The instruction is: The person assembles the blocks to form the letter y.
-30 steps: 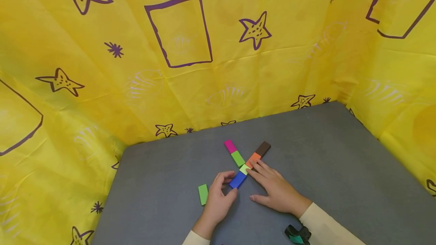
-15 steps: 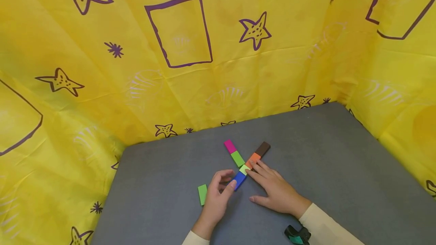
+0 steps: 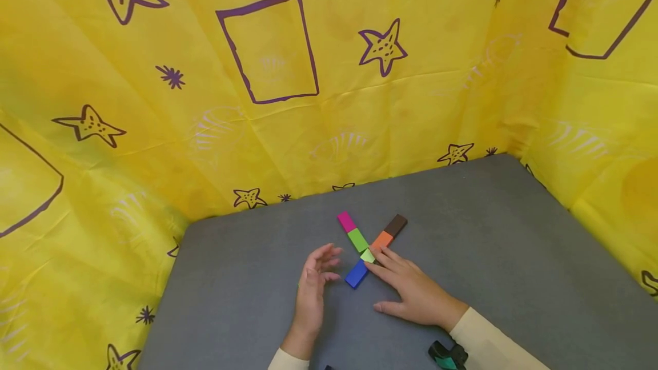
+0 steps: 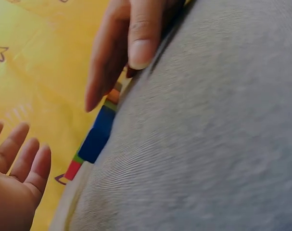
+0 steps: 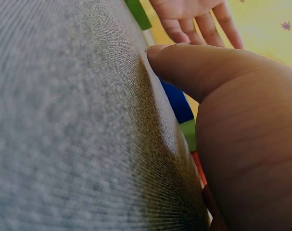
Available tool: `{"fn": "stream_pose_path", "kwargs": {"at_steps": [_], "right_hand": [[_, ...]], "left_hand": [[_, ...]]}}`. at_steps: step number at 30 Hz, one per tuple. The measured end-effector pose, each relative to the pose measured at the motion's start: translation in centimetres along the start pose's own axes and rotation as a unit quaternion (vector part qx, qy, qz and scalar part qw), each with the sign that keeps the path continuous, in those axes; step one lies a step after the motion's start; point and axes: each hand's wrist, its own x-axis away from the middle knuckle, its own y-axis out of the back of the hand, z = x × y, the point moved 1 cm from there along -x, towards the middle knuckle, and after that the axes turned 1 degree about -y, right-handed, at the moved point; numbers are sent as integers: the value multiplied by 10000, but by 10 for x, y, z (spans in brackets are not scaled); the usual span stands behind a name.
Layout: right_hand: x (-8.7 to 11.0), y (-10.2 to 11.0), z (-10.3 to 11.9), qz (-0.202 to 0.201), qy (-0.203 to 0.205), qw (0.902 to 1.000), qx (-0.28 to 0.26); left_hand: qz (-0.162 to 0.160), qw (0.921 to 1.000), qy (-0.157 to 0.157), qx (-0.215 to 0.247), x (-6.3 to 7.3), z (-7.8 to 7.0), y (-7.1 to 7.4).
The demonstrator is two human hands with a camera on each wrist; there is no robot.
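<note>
In the head view, a blue block [image 3: 356, 274] lies at the lower end of a Y-shaped layout of coloured blocks. My left hand [image 3: 312, 287] is just left of it, holding nothing, its fingers loosely bent. My right hand [image 3: 418, 293] rests with fingers spread, fingertips on or beside the pale green block [image 3: 367, 256] and the orange block [image 3: 382, 240]. From this junction a green block [image 3: 358, 240] and a magenta block [image 3: 346, 222] run up left. A dark brown block [image 3: 396, 225] extends the orange arm.
The blocks lie on a grey table [image 3: 247, 278] with yellow patterned cloth [image 3: 339, 119] behind and at the sides. Another green block [image 5: 138, 14] shows in the right wrist view, mostly hidden by my left hand in the head view. A black-and-teal device [image 3: 448, 355] sits by my right sleeve.
My left hand has let go of the blue block and drawn back left, now covering the loose green block. The blue block sits slightly further down-left. My right hand has barely moved.
</note>
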Motion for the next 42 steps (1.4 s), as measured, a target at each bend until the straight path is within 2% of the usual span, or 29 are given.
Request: {"fn": "stream_pose_path", "kwargs": {"at_steps": [6,16,23,28,32,38,42], "right_hand": [[0,0,0,10,11,10000,27],[-1,1,1,156,-17,9999,13],[-3,2,2,204,-15,9998,-25],[-3,2,2,224,-22,9997,2],[-2,2,1,207,-23,9998,-59],[0,3,0,210,-23,9997,-120],[1,3,0,218,-42,9996,-146]], "left_hand": [[24,9993,-140,340,-5,-5,11],[-206,9995,-123,209,-7,-11,35],[-684,9970,128,-331,-3,-12,58],[-983,9901,373,-926,3,-12,73],[-1180,9846,595,-1142,11,-11,81],[-1177,9789,985,-1353,22,-7,85],[-1164,9766,1092,-1441,25,-3,87]]}}
